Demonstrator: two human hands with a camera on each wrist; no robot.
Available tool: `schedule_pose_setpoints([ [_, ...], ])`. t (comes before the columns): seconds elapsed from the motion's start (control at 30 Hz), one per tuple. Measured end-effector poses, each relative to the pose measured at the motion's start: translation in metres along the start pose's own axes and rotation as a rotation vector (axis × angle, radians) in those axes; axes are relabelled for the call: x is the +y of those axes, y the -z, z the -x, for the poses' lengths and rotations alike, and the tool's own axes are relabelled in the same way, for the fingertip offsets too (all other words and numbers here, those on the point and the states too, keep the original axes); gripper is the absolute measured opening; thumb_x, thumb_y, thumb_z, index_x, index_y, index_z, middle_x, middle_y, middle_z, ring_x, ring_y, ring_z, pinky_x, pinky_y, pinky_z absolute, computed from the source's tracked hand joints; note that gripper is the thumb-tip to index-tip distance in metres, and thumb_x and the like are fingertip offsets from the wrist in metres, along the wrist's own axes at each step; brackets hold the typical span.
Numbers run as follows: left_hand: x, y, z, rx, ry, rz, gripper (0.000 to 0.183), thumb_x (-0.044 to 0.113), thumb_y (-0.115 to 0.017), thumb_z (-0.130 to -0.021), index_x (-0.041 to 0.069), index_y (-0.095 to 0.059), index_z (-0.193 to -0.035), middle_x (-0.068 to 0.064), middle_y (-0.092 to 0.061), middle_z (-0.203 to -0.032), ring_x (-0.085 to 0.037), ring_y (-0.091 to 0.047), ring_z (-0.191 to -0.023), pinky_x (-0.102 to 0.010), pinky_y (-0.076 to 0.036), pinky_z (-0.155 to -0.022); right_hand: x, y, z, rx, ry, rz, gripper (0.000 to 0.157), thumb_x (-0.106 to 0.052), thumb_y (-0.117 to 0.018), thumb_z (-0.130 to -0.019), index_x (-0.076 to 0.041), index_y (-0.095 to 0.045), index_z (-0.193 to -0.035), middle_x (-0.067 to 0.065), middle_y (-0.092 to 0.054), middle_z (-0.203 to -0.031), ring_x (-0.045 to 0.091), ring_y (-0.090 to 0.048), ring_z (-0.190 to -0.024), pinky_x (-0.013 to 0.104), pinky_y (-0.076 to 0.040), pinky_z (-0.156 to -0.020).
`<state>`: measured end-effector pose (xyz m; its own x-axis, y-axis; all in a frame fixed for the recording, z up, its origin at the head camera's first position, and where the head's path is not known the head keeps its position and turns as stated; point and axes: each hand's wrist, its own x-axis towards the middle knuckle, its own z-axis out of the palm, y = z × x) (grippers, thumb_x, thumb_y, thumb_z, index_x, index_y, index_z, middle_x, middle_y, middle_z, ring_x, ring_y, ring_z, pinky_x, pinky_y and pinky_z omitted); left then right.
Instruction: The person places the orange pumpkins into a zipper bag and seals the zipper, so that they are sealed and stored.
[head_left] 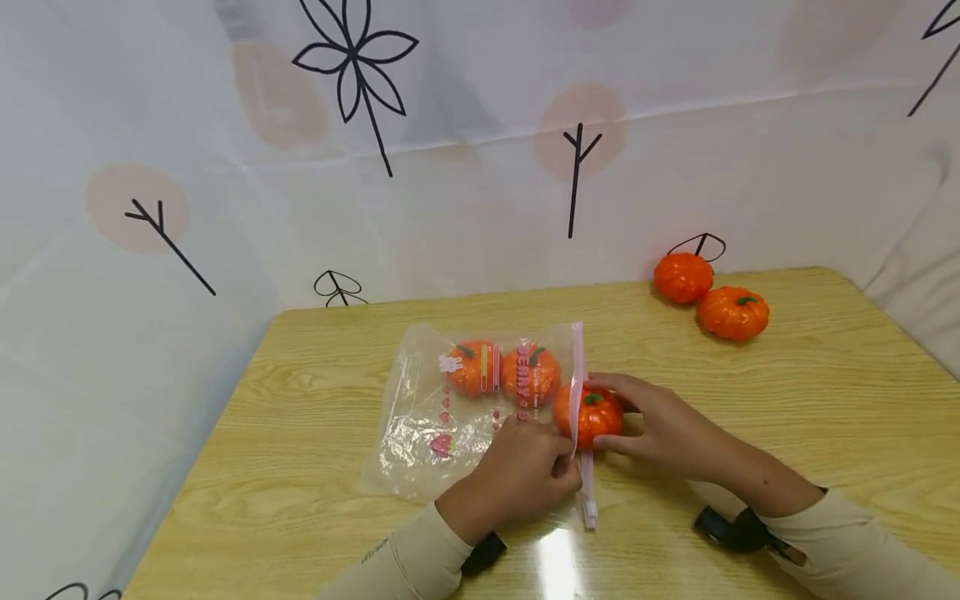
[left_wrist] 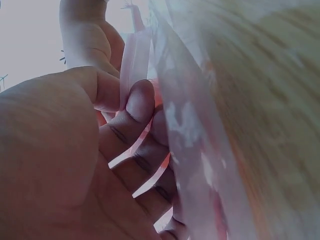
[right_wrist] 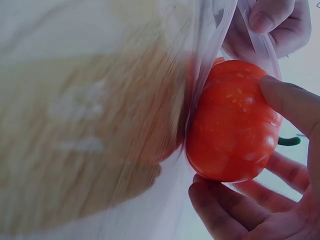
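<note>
A clear zip bag point(head_left: 412, 417) with a pink slider strip lies on the table, two toy pumpkins point(head_left: 474, 371) inside it. My left hand point(head_left: 525, 467) pinches the upper edge of the bag's mouth between thumb and index finger, and in the left wrist view the pink strip point(left_wrist: 134, 65) runs between them. My right hand point(head_left: 667, 421) holds another orange pumpkin point(right_wrist: 232, 122) with thumb and fingers around its sides. This pumpkin sits at the bag's mouth, its left part behind the pink edge and its green stem showing.
Two more orange pumpkins, a rear one point(head_left: 682, 277) and a nearer one point(head_left: 733, 314), stand at the back right of the wooden table point(head_left: 300, 517). A patterned white cloth point(head_left: 465, 208) hangs behind the table. The bag's slider point(head_left: 590, 515) points toward the front edge.
</note>
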<state>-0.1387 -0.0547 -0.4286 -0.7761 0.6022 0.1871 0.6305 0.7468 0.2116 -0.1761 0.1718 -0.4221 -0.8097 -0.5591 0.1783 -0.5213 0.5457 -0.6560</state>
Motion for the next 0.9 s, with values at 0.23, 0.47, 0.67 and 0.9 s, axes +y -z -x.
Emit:
schedule_pose_setpoints([
  [0.23,0.0004,-0.001,-0.0002,0.009,-0.008,-0.011,0.031,0.025,-0.065,-0.08,0.025,-0.044,-0.057,0.016,-0.039,-0.057,0.0,-0.038,-0.054,-0.025,-0.032,-0.066,0.0002,-0.0002,-0.0003,-0.008,-0.008,0.002,0.065,-0.03,-0.081,-0.082,-0.01,-0.054,-0.138,0.016,-0.059,-0.139,0.036,-0.061,-0.122,0.046,-0.054,-0.093],
  [0.47,0.0008,-0.0006,-0.0005,0.003,-0.007,-0.016,0.031,0.025,-0.064,-0.08,0.025,-0.044,-0.057,0.015,-0.039,-0.058,0.0,-0.038,-0.055,-0.025,-0.032,-0.066,0.0017,-0.0004,0.0004,-0.019,-0.012,-0.009,0.066,-0.03,-0.081,-0.083,-0.01,-0.053,-0.139,0.015,-0.059,-0.138,0.035,-0.061,-0.122,0.045,-0.054,-0.092],
  [0.67,0.0011,-0.0004,-0.0012,-0.004,-0.005,-0.012,0.03,0.025,-0.064,-0.08,0.025,-0.045,-0.058,0.015,-0.04,-0.059,0.0,-0.039,-0.056,-0.025,-0.032,-0.068,0.0007,-0.0005,0.0014,-0.003,0.01,-0.015,0.064,-0.029,-0.08,-0.083,-0.01,-0.054,-0.138,0.015,-0.06,-0.138,0.035,-0.061,-0.122,0.046,-0.053,-0.094],
  [0.9,0.0016,0.0026,0.0009,0.004,-0.001,-0.036,0.03,0.025,-0.064,-0.08,0.025,-0.045,-0.058,0.014,-0.04,-0.061,-0.001,-0.037,-0.057,-0.025,-0.029,-0.068,-0.0014,-0.0033,-0.0001,-0.008,0.011,-0.026,0.064,-0.026,-0.08,-0.084,-0.009,-0.053,-0.139,0.014,-0.059,-0.139,0.034,-0.06,-0.124,0.043,-0.053,-0.095],
])
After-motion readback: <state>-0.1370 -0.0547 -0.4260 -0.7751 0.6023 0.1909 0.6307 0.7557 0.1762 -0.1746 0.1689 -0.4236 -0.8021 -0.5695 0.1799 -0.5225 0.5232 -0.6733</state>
